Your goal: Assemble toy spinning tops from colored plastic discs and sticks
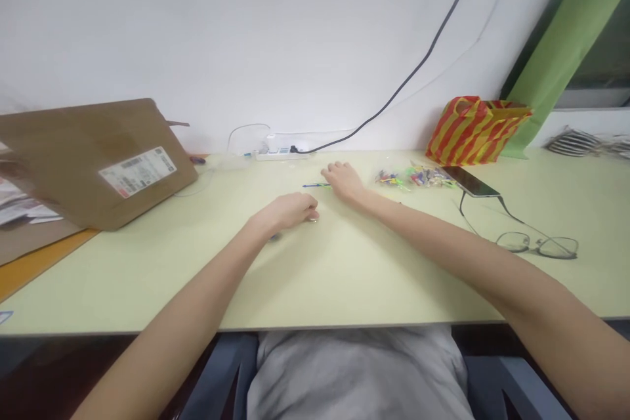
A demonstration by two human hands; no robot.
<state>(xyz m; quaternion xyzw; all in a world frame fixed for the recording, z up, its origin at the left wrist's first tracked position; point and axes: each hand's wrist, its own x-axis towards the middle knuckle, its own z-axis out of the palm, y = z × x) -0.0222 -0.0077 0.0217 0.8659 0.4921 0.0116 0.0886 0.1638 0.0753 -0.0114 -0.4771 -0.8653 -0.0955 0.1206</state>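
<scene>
My left hand (294, 210) hovers low over the middle of the table, its fingers curled and pressed together. Whatever it may pinch is too small to make out. Further back, my right hand (343, 180) is palm down on the table with its fingers apart. A thin blue stick-like piece (310, 185) lies just left of the right fingers, with a bit of green beside it partly hidden by that hand. Under my left wrist a small dark object (274, 237) is mostly covered. Right of my right hand are clear bags of small colourful plastic pieces (418, 176).
A cardboard box (98, 157) with a label leans at the left. A power strip (280, 153) with a black cable (394, 93) sits against the wall. At the right are a striped bag (475, 134), a phone (471, 182) and eyeglasses (536, 246) on the pale table (374, 289).
</scene>
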